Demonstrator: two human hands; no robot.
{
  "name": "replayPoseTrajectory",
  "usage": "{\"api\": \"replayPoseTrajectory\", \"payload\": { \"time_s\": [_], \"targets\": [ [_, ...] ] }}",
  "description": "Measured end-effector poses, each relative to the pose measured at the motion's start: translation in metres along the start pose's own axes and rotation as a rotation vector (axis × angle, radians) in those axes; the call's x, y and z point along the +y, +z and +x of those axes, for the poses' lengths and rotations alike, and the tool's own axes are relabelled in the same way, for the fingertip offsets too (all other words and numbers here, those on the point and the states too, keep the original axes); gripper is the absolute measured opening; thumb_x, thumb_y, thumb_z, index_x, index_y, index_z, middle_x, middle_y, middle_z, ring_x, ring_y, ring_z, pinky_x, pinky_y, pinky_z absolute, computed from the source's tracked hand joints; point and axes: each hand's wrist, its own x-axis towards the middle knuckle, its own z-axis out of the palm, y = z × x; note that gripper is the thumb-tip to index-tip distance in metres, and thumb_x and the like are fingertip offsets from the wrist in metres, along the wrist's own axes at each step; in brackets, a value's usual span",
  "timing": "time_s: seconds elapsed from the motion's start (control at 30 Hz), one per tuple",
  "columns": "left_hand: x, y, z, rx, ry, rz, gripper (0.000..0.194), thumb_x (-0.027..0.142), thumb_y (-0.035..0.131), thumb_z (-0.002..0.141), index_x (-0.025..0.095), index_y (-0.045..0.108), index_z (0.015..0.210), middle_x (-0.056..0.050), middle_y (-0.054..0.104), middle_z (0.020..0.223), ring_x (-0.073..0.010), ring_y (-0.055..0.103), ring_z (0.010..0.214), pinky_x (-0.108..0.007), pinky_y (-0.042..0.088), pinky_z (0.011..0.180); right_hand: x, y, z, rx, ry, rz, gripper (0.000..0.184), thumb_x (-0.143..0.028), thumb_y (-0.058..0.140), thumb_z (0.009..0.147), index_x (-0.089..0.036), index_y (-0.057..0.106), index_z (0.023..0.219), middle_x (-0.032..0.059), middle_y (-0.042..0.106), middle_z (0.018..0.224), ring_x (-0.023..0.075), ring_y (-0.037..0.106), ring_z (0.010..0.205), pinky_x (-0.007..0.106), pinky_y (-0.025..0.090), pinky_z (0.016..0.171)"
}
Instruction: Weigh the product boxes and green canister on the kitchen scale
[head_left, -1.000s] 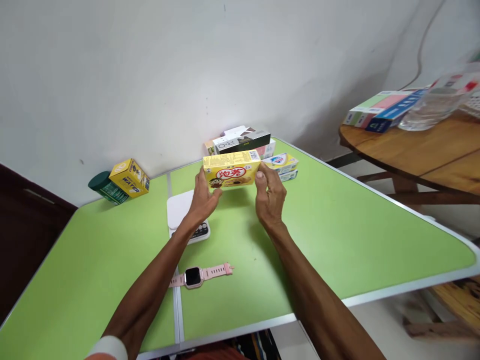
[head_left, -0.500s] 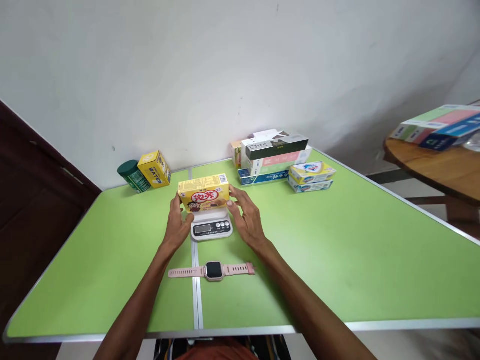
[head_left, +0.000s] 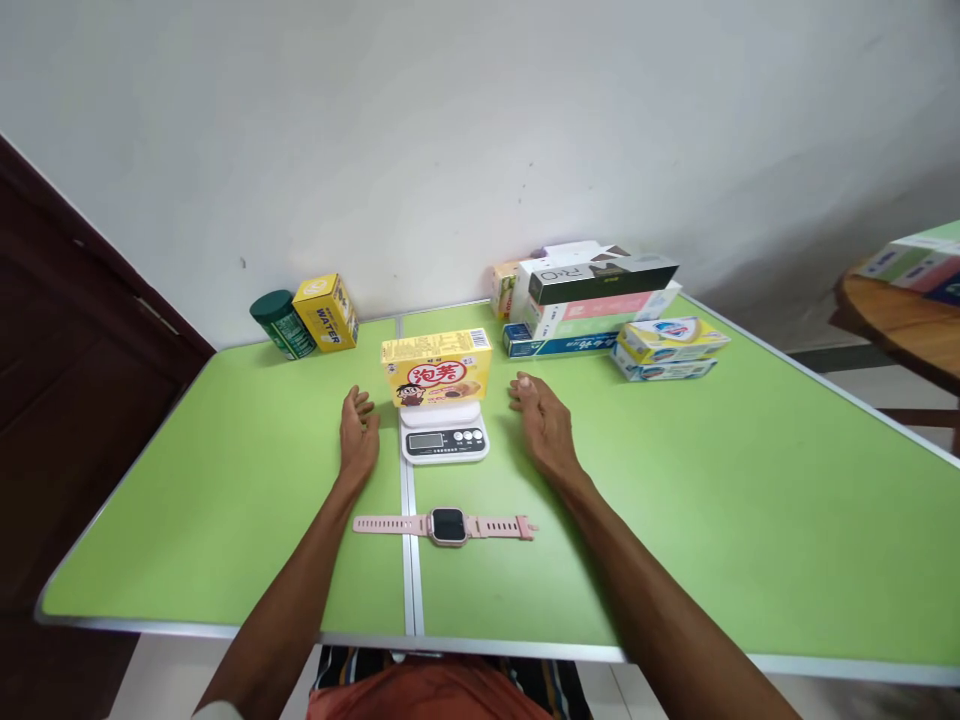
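A yellow snack box (head_left: 437,375) with red lettering stands upright on a small white kitchen scale (head_left: 447,440) in the middle of the table. To the box's left, my left hand (head_left: 359,435) rests apart from it, fingers loosely curled and holding nothing. On the other side, my right hand (head_left: 547,425) is also off the box, its fingers apart and empty. A pink-strapped smartwatch (head_left: 448,526) lies flat in front of the scale, between my forearms. The scale's display is too small to read.
On the green table (head_left: 712,500), a green-lidded canister (head_left: 283,325) and a yellow box (head_left: 327,313) stand at the back left. Stacked cartons (head_left: 600,285) and two soap packs (head_left: 669,348) sit at the back right. A wooden table (head_left: 892,315) is further right.
Both hands have let go of the yellow snack box and moved outward, one to each side. The box stays on the scale. The camera view has shifted slightly.
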Motion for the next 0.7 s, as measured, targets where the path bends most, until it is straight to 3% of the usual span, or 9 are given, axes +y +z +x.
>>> {"api": "replayPoseTrajectory", "payload": {
  "time_s": [0.3,0.4,0.5,0.6,0.7],
  "targets": [
    [0.008,0.001,-0.003,0.025,-0.002,-0.001,0.062,0.035,0.058,0.096,0.020,0.040,0.153,-0.018,0.060,0.144,-0.0253,0.067,0.120,-0.046,0.054,0.108,-0.004,-0.001,-0.002,-0.021,-0.038,-0.089,0.067,-0.074,0.034,0.103,-0.019,0.072,0.107,0.0153,0.075,0.110,0.0300,0.069,0.103,0.048,0.058,0.092],
    [0.014,0.001,-0.004,0.029,-0.017,0.007,0.063,0.039,0.058,0.098,0.017,0.039,0.154,-0.021,0.060,0.144,-0.0261,0.067,0.119,-0.047,0.053,0.108,-0.006,-0.001,-0.003,-0.039,-0.041,-0.107,0.069,-0.073,0.033,0.104,-0.018,0.073,0.119,0.0172,0.075,0.120,0.0321,0.069,0.113,0.053,0.053,0.103],
    [0.022,0.002,-0.009,0.033,0.029,0.043,0.068,0.045,0.058,0.098,0.017,0.036,0.157,-0.022,0.057,0.148,-0.0286,0.064,0.126,-0.049,0.051,0.110,-0.008,0.001,-0.004,-0.057,-0.089,-0.106,0.068,-0.069,0.035,0.104,-0.018,0.067,0.137,0.0179,0.067,0.142,0.0335,0.060,0.133,0.059,0.043,0.117],
    [0.030,0.006,-0.017,0.027,0.176,0.111,0.072,0.052,0.056,0.100,0.020,0.034,0.160,-0.020,0.049,0.159,-0.0311,0.049,0.147,-0.052,0.039,0.122,-0.006,0.006,-0.007,-0.102,-0.174,-0.122,0.069,-0.068,0.037,0.104,-0.022,0.055,0.152,0.0156,0.056,0.157,0.0340,0.050,0.146,0.065,0.033,0.124],
    [0.037,0.014,-0.028,-0.041,0.248,0.137,0.074,0.059,0.051,0.101,0.021,0.034,0.162,-0.018,0.043,0.165,-0.0310,0.035,0.157,-0.052,0.026,0.130,-0.007,0.011,-0.012,-0.138,-0.228,-0.121,0.070,-0.068,0.037,0.104,-0.024,0.047,0.159,0.0155,0.050,0.162,0.0347,0.044,0.150,0.066,0.030,0.125]
  ]
}}
